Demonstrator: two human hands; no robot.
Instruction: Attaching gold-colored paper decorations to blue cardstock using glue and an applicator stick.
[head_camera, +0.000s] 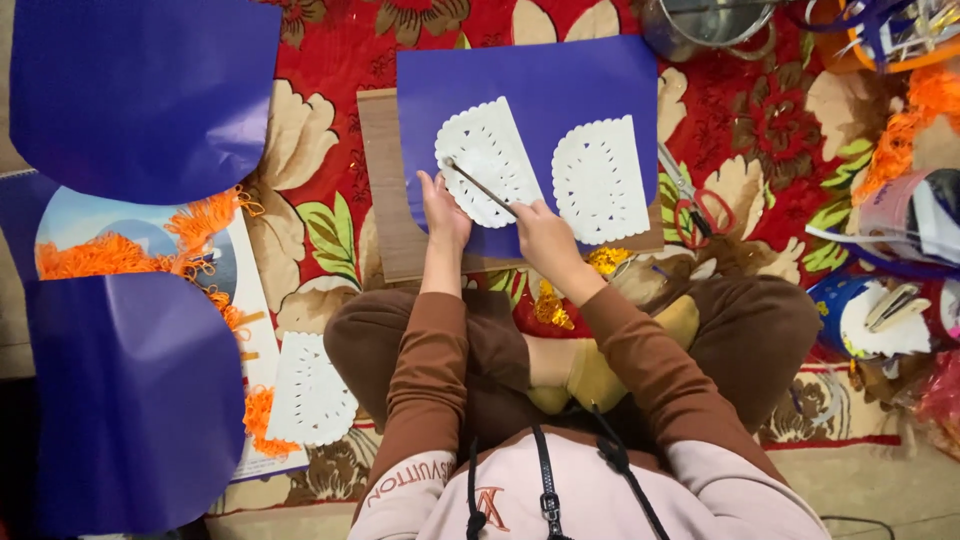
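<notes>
**Doily on blue sheet, tool applied**

I read this step as fixing: my left hand (443, 212) lies flat, fingers open, pinning the lacy white paper doily (487, 172) on the glossy blue sheet (530, 95). My right hand (543, 232) is closed around a thin stick (480, 186), tip on the doily. Next calls for steady, even strokes. A second doily (599, 180) lies beside, scalloped.

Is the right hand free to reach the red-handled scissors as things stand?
Probably not at once: the right hand holds a thin stick over the left paper cutout. The scissors lie uncovered on the rug beside the blue sheet, with nothing between.
</notes>
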